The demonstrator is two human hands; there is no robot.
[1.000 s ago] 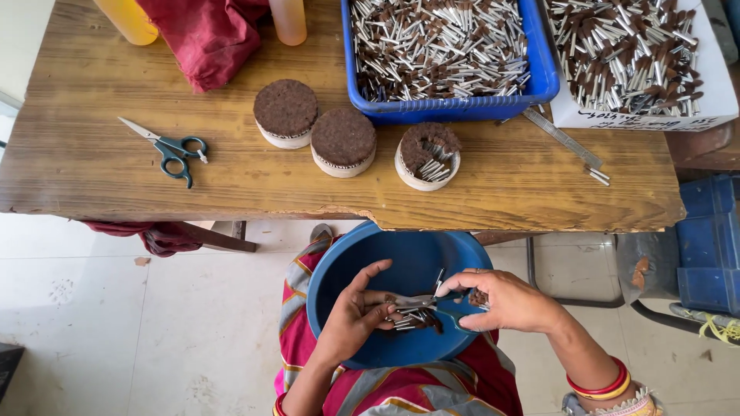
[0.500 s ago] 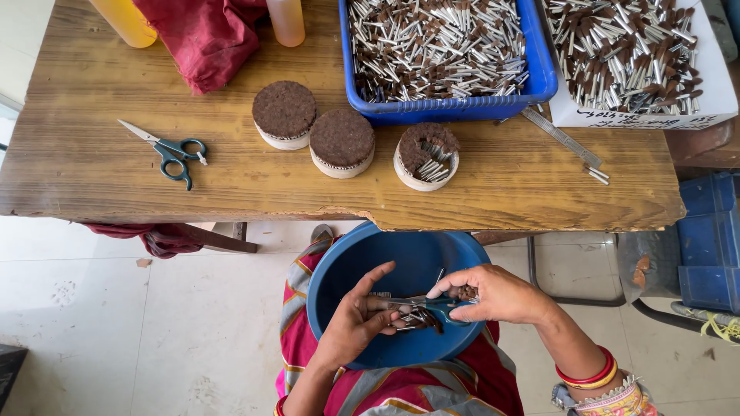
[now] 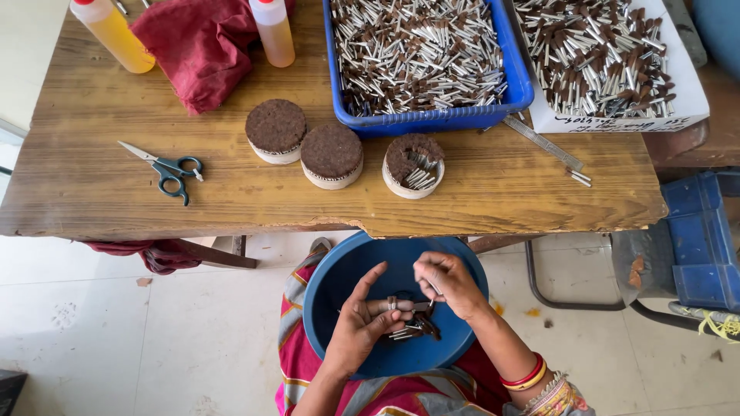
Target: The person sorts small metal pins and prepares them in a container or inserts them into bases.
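A blue round bowl [image 3: 347, 281] rests on my lap below the table edge. Over it, my left hand [image 3: 362, 323] holds a small bunch of metal pins with brown tips [image 3: 412, 327], fingers partly spread. My right hand [image 3: 447, 283] is pinched on one or two of these pins just above the bunch, fingers curled. Both hands touch at the bunch.
On the wooden table [image 3: 116, 200] stand three round white cups packed with brown-tipped pins [image 3: 331, 154], the right one [image 3: 414, 166] partly filled. A blue crate [image 3: 424, 58] and a white box [image 3: 609, 54] hold several loose pins. Scissors [image 3: 166, 168], a red cloth [image 3: 200, 46], two oil bottles [image 3: 116, 35] and a metal ruler [image 3: 543, 144] lie there too.
My right hand has moved left and up, closing its fingers over the bunch in my left hand. The camera view has shifted slightly downward.
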